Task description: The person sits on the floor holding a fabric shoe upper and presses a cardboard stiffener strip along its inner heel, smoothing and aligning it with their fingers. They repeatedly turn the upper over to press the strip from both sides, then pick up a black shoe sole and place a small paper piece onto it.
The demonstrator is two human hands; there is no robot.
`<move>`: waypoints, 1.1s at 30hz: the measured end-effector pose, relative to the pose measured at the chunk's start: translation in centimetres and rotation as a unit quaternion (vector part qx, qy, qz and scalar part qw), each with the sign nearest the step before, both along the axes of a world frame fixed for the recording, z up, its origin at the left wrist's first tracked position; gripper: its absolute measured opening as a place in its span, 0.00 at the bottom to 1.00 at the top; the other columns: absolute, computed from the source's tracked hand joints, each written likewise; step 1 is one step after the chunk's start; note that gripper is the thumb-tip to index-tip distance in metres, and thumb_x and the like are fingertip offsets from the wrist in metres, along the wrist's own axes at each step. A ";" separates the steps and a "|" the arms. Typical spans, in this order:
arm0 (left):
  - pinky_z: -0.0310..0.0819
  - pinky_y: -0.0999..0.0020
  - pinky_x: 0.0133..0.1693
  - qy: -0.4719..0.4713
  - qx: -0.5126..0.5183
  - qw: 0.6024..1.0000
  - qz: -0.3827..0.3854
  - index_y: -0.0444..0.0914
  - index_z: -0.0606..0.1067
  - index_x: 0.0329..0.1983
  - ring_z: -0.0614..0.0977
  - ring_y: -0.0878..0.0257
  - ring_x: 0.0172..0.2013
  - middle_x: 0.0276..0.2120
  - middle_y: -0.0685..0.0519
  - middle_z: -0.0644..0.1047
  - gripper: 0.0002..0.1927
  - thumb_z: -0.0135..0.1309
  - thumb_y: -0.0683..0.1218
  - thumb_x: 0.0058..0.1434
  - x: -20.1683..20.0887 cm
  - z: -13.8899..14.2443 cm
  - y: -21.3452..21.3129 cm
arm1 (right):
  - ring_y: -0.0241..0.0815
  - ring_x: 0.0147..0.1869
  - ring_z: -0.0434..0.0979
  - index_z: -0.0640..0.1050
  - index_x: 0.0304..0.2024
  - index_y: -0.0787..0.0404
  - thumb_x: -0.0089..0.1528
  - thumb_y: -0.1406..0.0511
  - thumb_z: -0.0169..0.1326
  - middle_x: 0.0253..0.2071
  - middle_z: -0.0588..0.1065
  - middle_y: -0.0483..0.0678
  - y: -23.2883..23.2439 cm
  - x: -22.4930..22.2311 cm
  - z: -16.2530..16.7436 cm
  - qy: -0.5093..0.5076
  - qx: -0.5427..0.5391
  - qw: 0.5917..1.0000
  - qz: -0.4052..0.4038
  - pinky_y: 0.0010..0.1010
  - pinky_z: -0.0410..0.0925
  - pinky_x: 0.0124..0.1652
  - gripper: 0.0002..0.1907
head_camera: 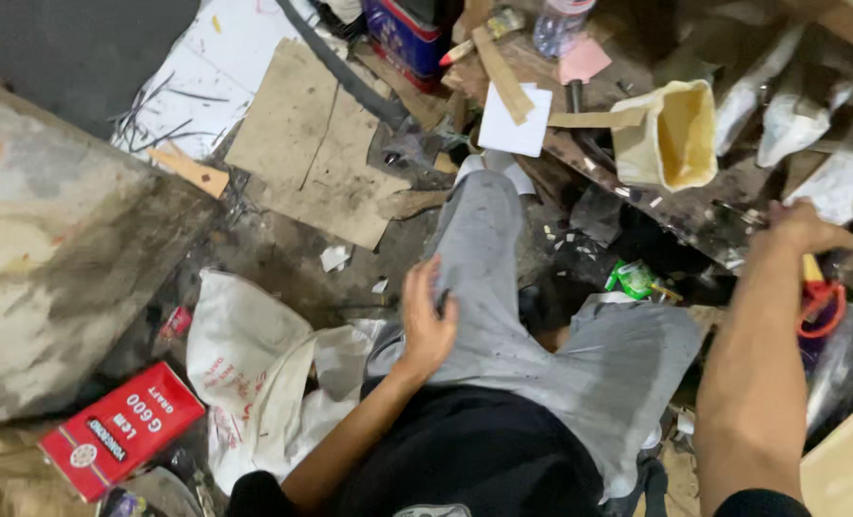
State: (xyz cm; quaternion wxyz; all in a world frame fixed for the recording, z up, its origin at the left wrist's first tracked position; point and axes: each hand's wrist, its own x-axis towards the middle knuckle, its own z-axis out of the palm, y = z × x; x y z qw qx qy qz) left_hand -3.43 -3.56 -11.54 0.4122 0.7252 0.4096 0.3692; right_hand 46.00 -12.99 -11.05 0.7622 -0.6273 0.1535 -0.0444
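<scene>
The left hand (pixel 428 321) rests flat, fingers loosely spread, on the thigh of the grey trousers (pixel 503 287). The right hand (pixel 802 228) reaches out to the cluttered bench (pixel 695 215), fingers curled at its edge (whether it pinches anything cannot be told). Orange-handled scissors (pixel 817 302) lie just beside the right wrist. A cream bag (pixel 671 134) stands open farther along the bench. A white sack (pixel 249 369) and a red box (pixel 120 431) lie on the floor near the left arm.
</scene>
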 end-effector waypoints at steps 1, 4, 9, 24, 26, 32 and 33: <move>0.73 0.60 0.54 -0.004 -0.030 1.000 -0.009 0.36 0.65 0.68 0.77 0.51 0.54 0.57 0.42 0.70 0.34 0.52 0.32 0.56 0.4 0.6 -0.8 | 0.43 0.34 0.84 0.21 0.69 0.37 0.59 0.77 0.59 0.50 0.72 0.54 0.0 0.1 0.1 -0.024 -0.041 0.999 -0.001 0.42 0.82 0.35 0.65; 0.75 0.62 0.51 -0.035 -0.077 0.995 -0.060 0.36 0.65 0.68 0.79 0.53 0.53 0.56 0.43 0.71 0.33 0.51 0.32 0.56 2.2 1.6 -1.1 | 0.56 0.42 0.84 0.15 0.67 0.39 0.66 0.76 0.54 0.52 0.72 0.65 -0.4 0.1 0.8 0.065 0.078 0.992 0.071 0.47 0.79 0.45 0.62; 0.77 0.61 0.53 -0.056 -0.100 0.984 -0.139 0.37 0.68 0.65 0.79 0.52 0.54 0.53 0.44 0.73 0.29 0.52 0.33 0.58 3.4 1.7 -2.0 | 0.51 0.43 0.80 0.23 0.74 0.41 0.70 0.79 0.51 0.55 0.74 0.62 -4.8 -4.5 -0.5 -0.049 0.064 0.982 0.172 0.44 0.79 0.47 0.57; 0.77 0.65 0.52 -0.111 -0.137 0.958 -0.225 0.37 0.75 0.57 0.82 0.56 0.50 0.53 0.47 0.78 0.20 0.54 0.34 0.61 2.5 -0.3 -2.2 | 0.41 0.46 0.72 0.36 0.82 0.48 0.78 0.82 0.47 0.57 0.66 0.54 -16.7 -27.0 -4.0 -0.322 -0.248 0.901 0.149 0.31 0.75 0.51 0.45; 0.78 0.65 0.53 -0.101 -0.149 0.964 -0.195 0.38 0.75 0.58 0.82 0.55 0.50 0.51 0.47 0.77 0.21 0.54 0.35 0.61 1.8 -0.5 -1.6 | 0.43 0.49 0.70 0.38 0.83 0.49 0.77 0.82 0.48 0.59 0.63 0.55 -16.0 -28.3 -3.8 -0.338 -0.302 0.881 0.135 0.31 0.69 0.50 0.45; 0.65 0.52 0.62 0.049 0.041 0.975 -0.212 0.41 0.72 0.64 0.70 0.43 0.63 0.64 0.43 0.69 0.26 0.58 0.44 0.61 0.5 0.4 0.0 | 0.42 0.53 0.74 0.41 0.82 0.58 0.67 0.78 0.47 0.63 0.64 0.56 -12.1 -29.1 -3.1 -0.272 -0.258 0.915 0.147 0.30 0.72 0.48 0.47; 0.61 0.48 0.65 0.079 0.088 0.967 -0.225 0.42 0.71 0.66 0.67 0.40 0.65 0.68 0.42 0.67 0.28 0.59 0.46 0.61 0.5 0.4 0.4 | 0.43 0.53 0.74 0.42 0.82 0.58 0.67 0.79 0.47 0.63 0.64 0.56 -11.8 -29.1 -2.9 -0.284 -0.262 0.912 0.140 0.31 0.72 0.50 0.46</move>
